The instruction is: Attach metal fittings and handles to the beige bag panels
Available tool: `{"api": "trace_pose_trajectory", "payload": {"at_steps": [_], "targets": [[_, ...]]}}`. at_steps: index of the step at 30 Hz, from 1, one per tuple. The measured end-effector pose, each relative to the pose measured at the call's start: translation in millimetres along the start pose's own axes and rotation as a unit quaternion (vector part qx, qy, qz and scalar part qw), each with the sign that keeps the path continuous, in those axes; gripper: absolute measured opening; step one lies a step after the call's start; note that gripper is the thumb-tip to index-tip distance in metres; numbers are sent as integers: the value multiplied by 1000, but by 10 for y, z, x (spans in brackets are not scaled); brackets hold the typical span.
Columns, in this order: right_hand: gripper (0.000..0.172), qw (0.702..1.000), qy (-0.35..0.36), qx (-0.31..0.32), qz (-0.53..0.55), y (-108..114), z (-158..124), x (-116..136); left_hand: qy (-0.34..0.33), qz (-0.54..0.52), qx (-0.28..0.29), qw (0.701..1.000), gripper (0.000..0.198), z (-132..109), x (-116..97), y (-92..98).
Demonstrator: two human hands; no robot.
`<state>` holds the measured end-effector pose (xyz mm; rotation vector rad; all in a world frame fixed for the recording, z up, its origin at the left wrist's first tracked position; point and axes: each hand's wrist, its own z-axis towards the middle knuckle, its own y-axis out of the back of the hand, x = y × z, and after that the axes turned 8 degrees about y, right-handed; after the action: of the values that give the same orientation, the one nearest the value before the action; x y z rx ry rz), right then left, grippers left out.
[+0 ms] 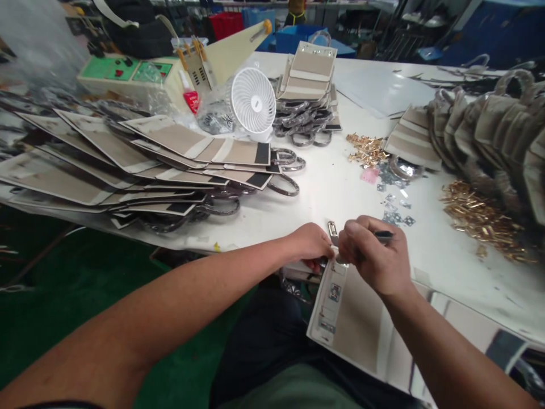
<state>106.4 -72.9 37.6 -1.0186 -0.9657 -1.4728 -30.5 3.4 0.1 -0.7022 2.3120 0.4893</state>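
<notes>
A beige panel (361,318) with white bands lies at the table's front edge and over my lap, small metal plates along its left end. My left hand (309,243) pinches the panel's upper left corner, near a dark wrapped strap. Closed around a dark-handled tool (383,234), my right hand (374,255) rests over that same corner; the tool's tip is hidden by my fingers. A small gold metal fitting (332,229) sticks up just beyond both hands.
Stacked beige panels with wrapped handles (170,153) cover the table's left. Behind them stand a white fan (254,104) and a green-topped machine (123,71). Gold fittings (481,218), metal plates (394,213) and more panels (489,125) lie on the right.
</notes>
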Motion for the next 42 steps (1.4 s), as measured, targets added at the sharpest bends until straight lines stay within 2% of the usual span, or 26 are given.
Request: {"api": "trace_pose_trajectory", "payload": {"at_steps": [4, 6, 11, 13, 16, 18, 22, 27, 30, 32, 35, 37, 41, 42], "targets": [[48, 993, -15, 73, -89, -73, 41, 41, -21, 15, -9, 1000, 17, 33, 34, -11], [48, 989, -17, 89, -117, -71, 36, 11, -23, 22, -12, 999, 21, 2, 24, -8], [48, 998, -14, 54, -38, 32, -16, -46, -17, 1, 10, 1000, 20, -106, 19, 21], [45, 999, 18, 25, 30, 54, -26, 18, -30, 0, 6, 1000, 22, -101, 48, 22], [41, 986, 79, -27, 144, 18, -37, 108, -57, 21, -21, 998, 19, -51, 101, 10], [42, 985, 88, -31, 143, -32, -58, 100, -71, 35, -32, 996, 20, -27, 123, 2], [43, 996, 52, -27, 64, -67, -90, 89, -71, 47, -29, 996, 24, -26, 126, 4], [40, 981, 123, -36, 145, 14, -43, 207, -65, 51, -39, 996, 16, -3, 131, -1], [42, 994, 76, -41, 71, 10, -49, 121, -64, 44, -49, 996, 17, -1, 133, -21], [42, 995, 61, -47, 61, 19, -58, 95, -65, 44, -46, 996, 17, 1, 137, -30], [38, 986, 110, -46, 119, 67, -66, 159, -62, 31, -42, 997, 16, 39, 154, -29], [37, 986, 117, -51, 108, 82, -78, 170, -57, 14, -44, 997, 14, 74, 167, -27], [44, 997, 19, -74, -15, 75, -156, 70, -52, 10, -55, 997, 15, 3, 145, -73], [46, 997, 8, -57, -59, 88, -180, 58, -52, 17, -62, 997, 16, -52, 132, -90]]}}
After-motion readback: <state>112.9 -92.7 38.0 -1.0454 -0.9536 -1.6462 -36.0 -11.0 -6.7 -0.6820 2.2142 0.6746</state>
